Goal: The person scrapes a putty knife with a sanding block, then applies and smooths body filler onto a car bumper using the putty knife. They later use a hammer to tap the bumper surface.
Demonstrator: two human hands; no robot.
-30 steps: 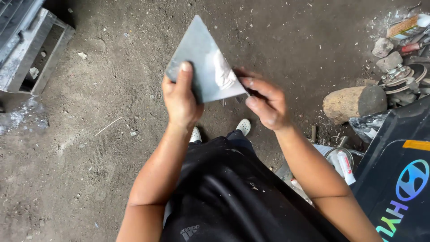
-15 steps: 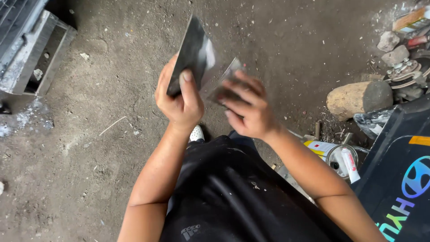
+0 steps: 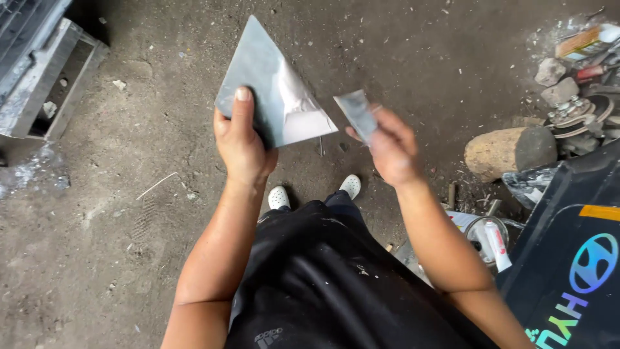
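The triangular metal sheet [image 3: 274, 97] is pinched near its lower edge by the left hand [image 3: 240, 145], thumb on top; thin, stiff and likely sharp-edged, it is best held on flat faces. The right hand [image 3: 391, 148] pinches a small grey abrasive strip [image 3: 357, 114], light and flexible.

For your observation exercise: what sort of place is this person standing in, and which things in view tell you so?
Probably a rough metal or car-repair workshop yard. The left hand holds a triangular metal sheet over a dirt floor, with scrap metal parts and a dark car body panel nearby.
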